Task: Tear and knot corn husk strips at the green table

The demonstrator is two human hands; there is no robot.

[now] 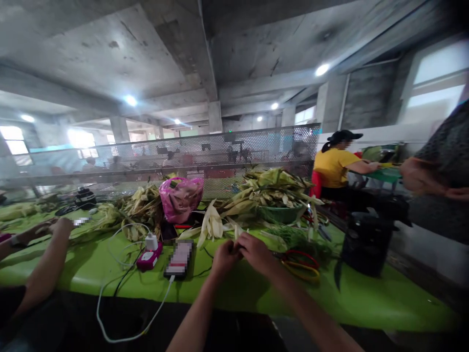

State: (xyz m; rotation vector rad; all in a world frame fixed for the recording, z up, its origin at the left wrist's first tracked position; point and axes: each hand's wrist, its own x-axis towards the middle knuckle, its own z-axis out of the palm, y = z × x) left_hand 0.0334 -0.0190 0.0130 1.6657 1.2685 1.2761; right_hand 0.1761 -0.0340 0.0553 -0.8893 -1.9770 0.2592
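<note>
- And here we are at the green table (330,303), both bare hands out in front, meeting just above the near part of it.
- Left hand (224,259): fingers curled in, tips right up against the other hand's.
- Right hand (253,250): bent over from its side, fingers drawn together, knuckles up.
- Between and just above them, a pale husk strip (238,229) pokes up; the fingertips are blurred, so I cannot tell whether either hand is clamped on it.
- Right behind, a pale husk bundle (211,226) fans out, and beyond to the right a green bowl (280,214) is heaped high with dry husks (274,188).
- Close by the right forearm, scissors handles (300,268) in red and yellow, with feathery green strands (296,237) behind them.
- Over on the left, a phone (179,259) lies cabled up, beside a magenta power strip (148,259) carrying a white charger (151,241).
- Back of those, a pink plastic bag (181,200) sits bulging among more husks.
- Far left, a co-worker's hands (54,229) are together over the same table; away right, a person in a yellow shirt (331,166) sits turned aside.
</note>
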